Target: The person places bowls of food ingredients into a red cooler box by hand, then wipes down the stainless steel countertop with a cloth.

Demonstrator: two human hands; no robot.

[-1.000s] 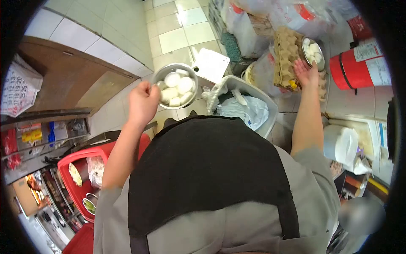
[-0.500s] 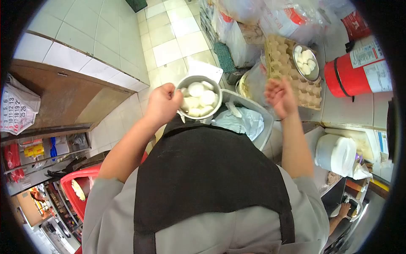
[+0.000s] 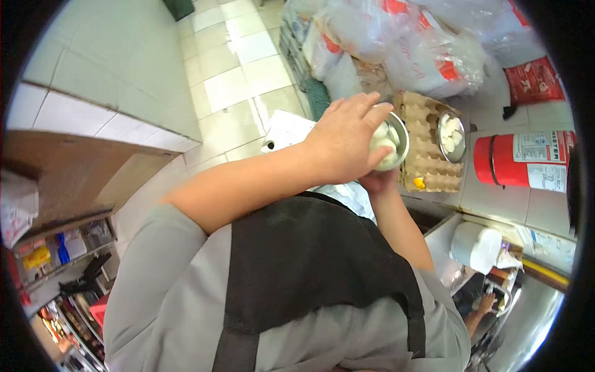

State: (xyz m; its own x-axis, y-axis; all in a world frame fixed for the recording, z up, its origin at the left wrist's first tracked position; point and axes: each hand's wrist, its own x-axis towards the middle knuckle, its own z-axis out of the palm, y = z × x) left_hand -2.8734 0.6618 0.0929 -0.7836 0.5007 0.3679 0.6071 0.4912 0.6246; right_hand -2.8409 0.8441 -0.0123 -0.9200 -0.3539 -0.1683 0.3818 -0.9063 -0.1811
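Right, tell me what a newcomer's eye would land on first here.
Probably the metal bowl of white, egg-like pieces near the centre, with the left hand over its left side and the right hand, partly hidden, beneath. Next, likely the bright red fire extinguisher at the right, then the red-marked plastic bags heaped at the top right.

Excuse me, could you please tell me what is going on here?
A person has both hands at a round, silver-coloured metal pot holding white, rounded pieces. The left hand is spread over its near side, partly covering the opening; the right hand is below, mostly hidden. Just beyond, a shallow metal dish of similar white pieces sits by a brown, dimpled cardboard egg tray, touched by neither hand.
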